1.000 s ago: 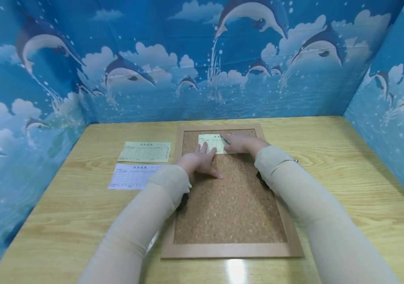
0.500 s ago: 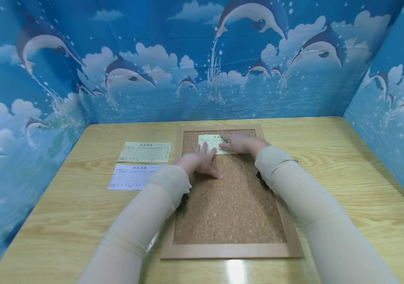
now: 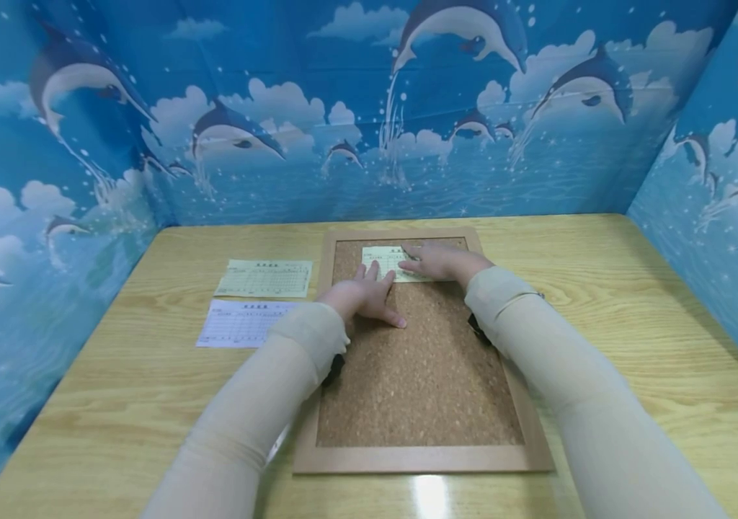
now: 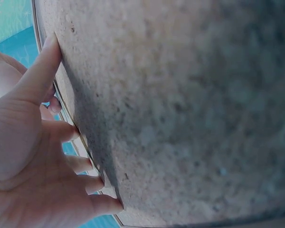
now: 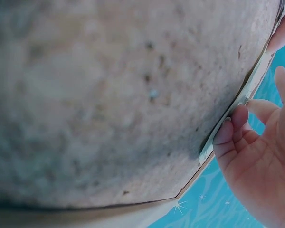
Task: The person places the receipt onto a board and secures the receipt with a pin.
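Note:
A framed cork board (image 3: pixel 421 375) lies flat on the table. Near its far end is a pale green printed form (image 3: pixel 378 252), partly hidden under both hands. With fingers spread, my left hand (image 3: pixel 367 294) rests its fingertips on the form's lower left part and its thumb on the cork. My right hand (image 3: pixel 437 261) covers the form's right side. In the right wrist view, its index finger (image 5: pixel 262 110) presses at a tiny object on the paper, too small to identify; the thumb stands apart and the other fingers are bent against the sheet.
Left of the board lie another pale green form (image 3: pixel 265 278) and a white-lilac form (image 3: pixel 239 324), partly behind the left sleeve. A wood-grain table (image 3: pixel 116 382) bears everything. A blue dolphin-print curtain (image 3: pixel 265 180) encloses the back and sides.
The right thumb has moved left, away from the index fingertip, while the index finger stays at its spot on the form. The left hand, form and board have not visibly moved.

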`<state>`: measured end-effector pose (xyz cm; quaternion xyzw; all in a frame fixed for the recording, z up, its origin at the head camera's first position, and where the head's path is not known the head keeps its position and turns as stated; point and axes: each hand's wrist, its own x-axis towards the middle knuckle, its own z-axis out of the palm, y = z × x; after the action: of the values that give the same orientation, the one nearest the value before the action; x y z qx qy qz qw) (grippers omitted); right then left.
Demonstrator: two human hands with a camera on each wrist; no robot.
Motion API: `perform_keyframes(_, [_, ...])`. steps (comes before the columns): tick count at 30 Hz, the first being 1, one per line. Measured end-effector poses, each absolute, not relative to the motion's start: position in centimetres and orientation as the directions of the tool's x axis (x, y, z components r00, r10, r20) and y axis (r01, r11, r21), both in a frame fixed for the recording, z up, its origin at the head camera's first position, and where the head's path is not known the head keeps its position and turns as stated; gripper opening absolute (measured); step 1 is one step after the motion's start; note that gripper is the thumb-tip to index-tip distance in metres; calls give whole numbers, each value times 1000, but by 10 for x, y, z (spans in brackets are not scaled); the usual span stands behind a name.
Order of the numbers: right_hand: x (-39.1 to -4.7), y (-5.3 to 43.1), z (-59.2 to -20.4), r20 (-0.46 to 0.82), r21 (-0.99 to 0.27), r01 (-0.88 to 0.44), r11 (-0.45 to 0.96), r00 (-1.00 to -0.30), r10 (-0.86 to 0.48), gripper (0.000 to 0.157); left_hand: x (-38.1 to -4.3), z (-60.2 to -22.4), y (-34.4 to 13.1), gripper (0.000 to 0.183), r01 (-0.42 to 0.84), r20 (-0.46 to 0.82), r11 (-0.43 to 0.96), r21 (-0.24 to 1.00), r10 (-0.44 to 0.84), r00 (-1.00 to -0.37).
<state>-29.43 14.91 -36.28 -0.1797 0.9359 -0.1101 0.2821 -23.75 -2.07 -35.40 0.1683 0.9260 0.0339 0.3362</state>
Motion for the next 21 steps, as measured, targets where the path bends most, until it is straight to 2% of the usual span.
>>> perform_keyframes(21, [-294, 149, -362, -481, -299, -282, 912, -781, -399, 67, -238, -354, -22, 104, 283, -611, 940, 188, 338, -716])
